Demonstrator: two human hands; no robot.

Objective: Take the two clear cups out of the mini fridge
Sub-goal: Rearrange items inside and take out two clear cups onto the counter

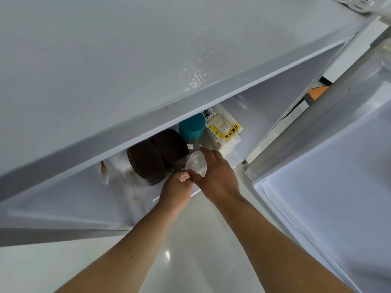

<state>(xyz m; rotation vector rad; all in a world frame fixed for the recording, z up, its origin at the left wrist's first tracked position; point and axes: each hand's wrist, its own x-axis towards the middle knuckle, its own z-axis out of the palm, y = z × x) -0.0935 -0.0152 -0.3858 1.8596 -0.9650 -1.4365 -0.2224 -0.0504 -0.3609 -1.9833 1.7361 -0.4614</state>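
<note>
I look down over the top of the white mini fridge (127, 60) into its open compartment. A small clear cup (197, 162) lies tilted at the front of the shelf, its round mouth facing me. My right hand (215, 176) grips it between thumb and fingers. My left hand (176, 190) is just to its left at the shelf's front edge, thumb up beside my right thumb. Its fingers curl out of sight, so anything in them is hidden. I see only one clear cup.
Two dark brown round containers (146, 160) (172, 145) stand left of the cup. Behind it are a teal-capped bottle (192, 126) and a bagged bread loaf with a yellow label (225, 130). The open fridge door (338, 176) stands at the right. Pale floor (190, 250) lies below.
</note>
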